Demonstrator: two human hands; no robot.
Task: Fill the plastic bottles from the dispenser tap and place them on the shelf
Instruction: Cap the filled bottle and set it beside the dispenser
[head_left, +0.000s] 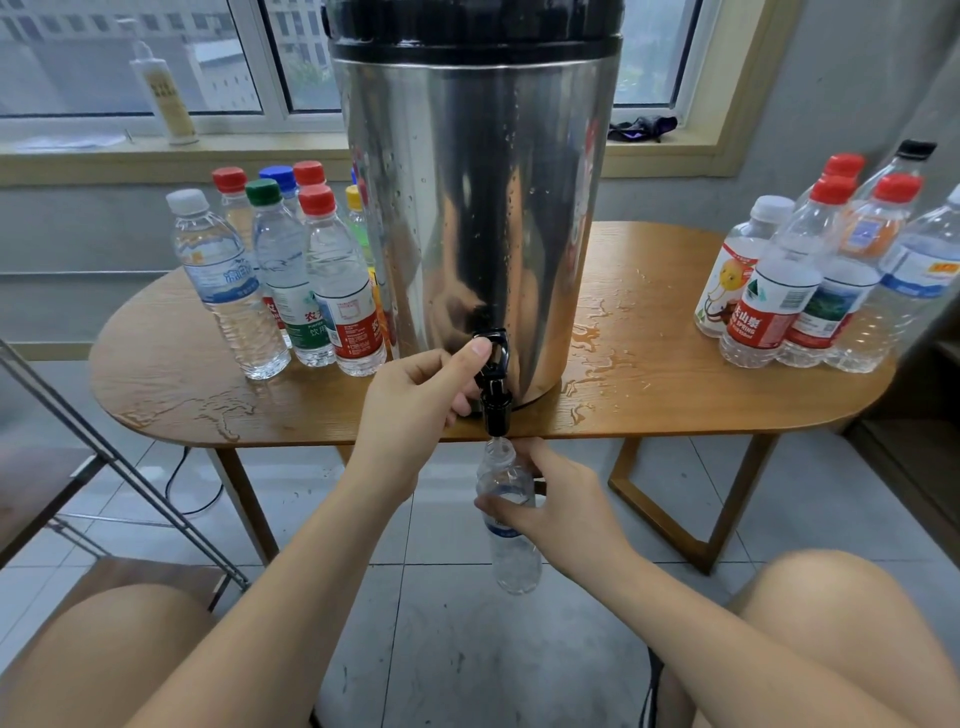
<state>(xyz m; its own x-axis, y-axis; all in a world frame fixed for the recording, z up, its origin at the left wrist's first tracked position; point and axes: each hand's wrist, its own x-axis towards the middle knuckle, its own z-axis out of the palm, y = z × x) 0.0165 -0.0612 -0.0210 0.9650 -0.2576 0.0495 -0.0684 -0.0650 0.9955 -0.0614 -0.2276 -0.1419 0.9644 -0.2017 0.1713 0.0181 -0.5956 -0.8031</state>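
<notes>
A tall steel dispenser (475, 208) stands on the wooden table (675, 395), its black tap (493, 379) hanging over the front edge. My left hand (421, 395) grips the tap lever, thumb on top. Below the table edge my right hand (550, 504) holds an uncapped clear plastic bottle (511, 551) upright, its mouth right under the spout. The water level inside the bottle is hard to tell.
Several capped bottles (291, 280) stand left of the dispenser and several more capped bottles (810, 280) at the table's right end. Spilled water (602, 338) lies on the tabletop. A metal rack frame (119, 462) slants at the left. My knees fill the bottom corners.
</notes>
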